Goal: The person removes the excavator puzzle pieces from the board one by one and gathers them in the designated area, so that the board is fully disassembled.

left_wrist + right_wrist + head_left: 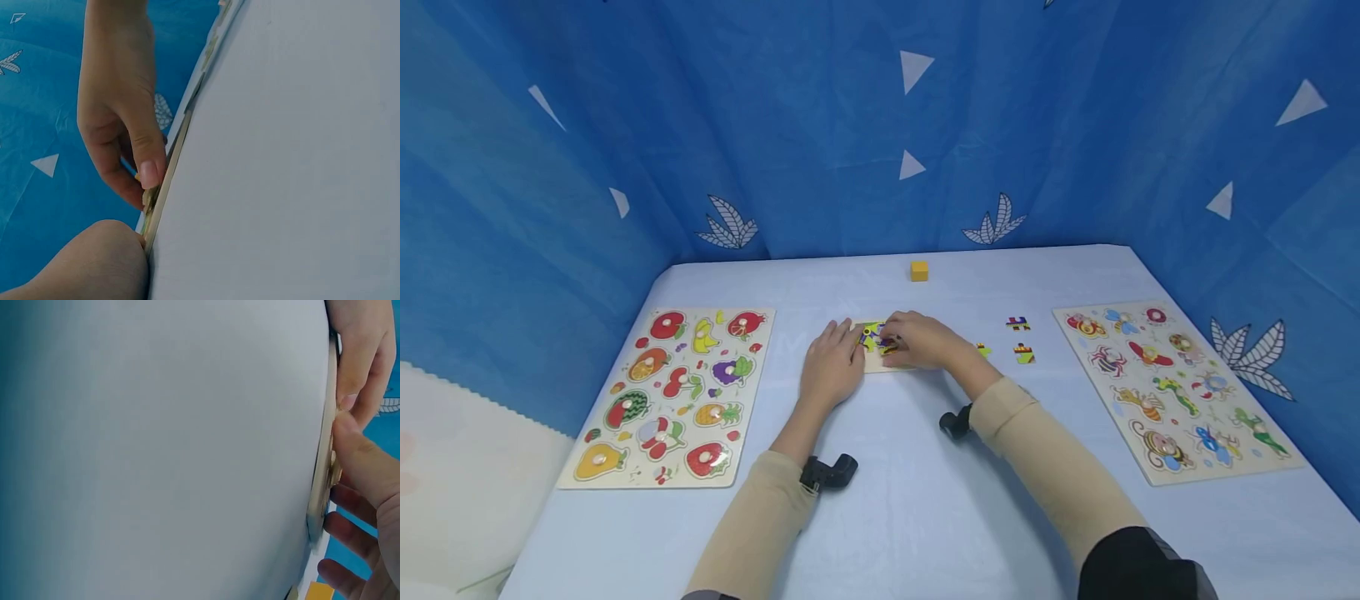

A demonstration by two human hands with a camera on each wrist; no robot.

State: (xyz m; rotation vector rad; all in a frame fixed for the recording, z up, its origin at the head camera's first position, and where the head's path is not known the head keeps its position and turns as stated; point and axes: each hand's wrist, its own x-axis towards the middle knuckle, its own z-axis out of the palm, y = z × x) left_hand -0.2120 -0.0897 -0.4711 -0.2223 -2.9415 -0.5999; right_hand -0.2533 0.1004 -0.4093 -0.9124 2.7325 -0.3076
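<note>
A small wooden puzzle board (pixel 874 364) lies flat in the middle of the table, partly covered by both hands. Colourful jigsaw pieces (pixel 870 336) in yellow and purple sit on it. My left hand (pixel 832 367) rests at the board's left side, its fingers fairly straight and the thumb touching the edge. Over the board, my right hand (pixel 921 340) pinches a puzzle piece (pixel 888 344) between thumb and fingers, low against the surface. In the left wrist view the right hand (pixel 122 106) bends down to the board (pixel 164 197); most of the pinched piece is hidden.
Several loose jigsaw pieces (pixel 1023 353) lie right of the board. A yellow cube (pixel 919 271) stands near the back edge. A fruit peg puzzle (pixel 741 433) lies on the left, an insect peg puzzle (pixel 1157 458) on the right. Blue curtain (pixel 835 125) surrounds the table.
</note>
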